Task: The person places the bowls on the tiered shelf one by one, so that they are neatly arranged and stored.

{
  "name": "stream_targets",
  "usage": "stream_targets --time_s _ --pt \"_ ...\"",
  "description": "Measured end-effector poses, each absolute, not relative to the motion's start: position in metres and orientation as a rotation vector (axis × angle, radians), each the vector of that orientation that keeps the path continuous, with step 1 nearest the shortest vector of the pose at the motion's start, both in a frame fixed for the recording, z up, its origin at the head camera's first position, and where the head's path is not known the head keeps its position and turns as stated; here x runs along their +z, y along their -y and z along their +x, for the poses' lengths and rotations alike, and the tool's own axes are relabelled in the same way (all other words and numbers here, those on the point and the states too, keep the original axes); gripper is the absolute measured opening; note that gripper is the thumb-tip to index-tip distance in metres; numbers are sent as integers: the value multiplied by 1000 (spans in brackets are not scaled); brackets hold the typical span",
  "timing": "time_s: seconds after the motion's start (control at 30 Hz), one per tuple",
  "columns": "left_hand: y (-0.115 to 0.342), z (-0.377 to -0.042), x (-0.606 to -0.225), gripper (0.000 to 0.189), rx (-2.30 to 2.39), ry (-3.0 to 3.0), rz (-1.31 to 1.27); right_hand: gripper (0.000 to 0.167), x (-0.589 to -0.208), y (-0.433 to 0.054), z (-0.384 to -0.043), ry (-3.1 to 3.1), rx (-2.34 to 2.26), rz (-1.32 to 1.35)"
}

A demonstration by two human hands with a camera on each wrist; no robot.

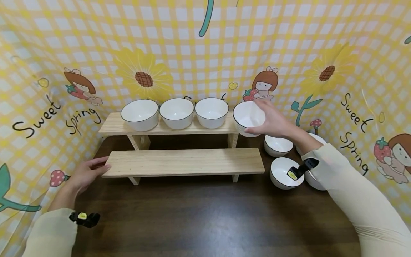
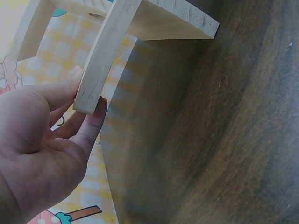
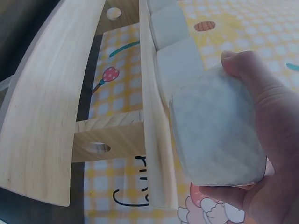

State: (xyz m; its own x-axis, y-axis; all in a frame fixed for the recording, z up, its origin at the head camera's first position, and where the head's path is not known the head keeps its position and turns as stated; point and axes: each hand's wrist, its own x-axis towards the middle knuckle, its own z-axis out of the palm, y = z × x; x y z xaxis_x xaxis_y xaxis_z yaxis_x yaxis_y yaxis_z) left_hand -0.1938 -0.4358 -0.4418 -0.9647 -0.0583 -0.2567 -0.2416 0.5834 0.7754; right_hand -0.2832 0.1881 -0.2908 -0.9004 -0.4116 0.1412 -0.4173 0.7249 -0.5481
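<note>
The right hand grips a white bowl from its right side, thumb on the near wall and fingers at the far one, the mouth facing up. The left hand pinches the left end of the lower board, thumb above and fingers beneath; that hold probably serves to steady the wooden stand.

The gripped bowl is at the right end of the upper board; whether its base touches the wood cannot be told. A narrow gap parts its dark rim from the nearest bowl, beyond which stand a middle bowl and a leftmost bowl.

Good handling here likely calls for a level base, lowered gently and fully onto the wood, since the board's end leaves little room. Sliding it hard leftward could push the whole row, and letting go before the base is supported could tip it off the edge. The thumb and fingers are best opened evenly, the wrist lifted clear of the rim.

Below the right forearm, more bowls, among them a front bowl and a rear bowl, sit on the dark table, so a low elbow or sleeve might brush them.
</note>
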Motion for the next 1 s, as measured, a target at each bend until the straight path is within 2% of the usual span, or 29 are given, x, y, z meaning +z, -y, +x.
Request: stream_targets --time_s 0.63,1.0 --pt "438 -194 -442 81 1300 -2650 -206 109 -303 -176 -322 2932 905 589" --pt "438 -194 -444 80 1301 -2648 -214 108 -306 -172 -330 2942 956 527"
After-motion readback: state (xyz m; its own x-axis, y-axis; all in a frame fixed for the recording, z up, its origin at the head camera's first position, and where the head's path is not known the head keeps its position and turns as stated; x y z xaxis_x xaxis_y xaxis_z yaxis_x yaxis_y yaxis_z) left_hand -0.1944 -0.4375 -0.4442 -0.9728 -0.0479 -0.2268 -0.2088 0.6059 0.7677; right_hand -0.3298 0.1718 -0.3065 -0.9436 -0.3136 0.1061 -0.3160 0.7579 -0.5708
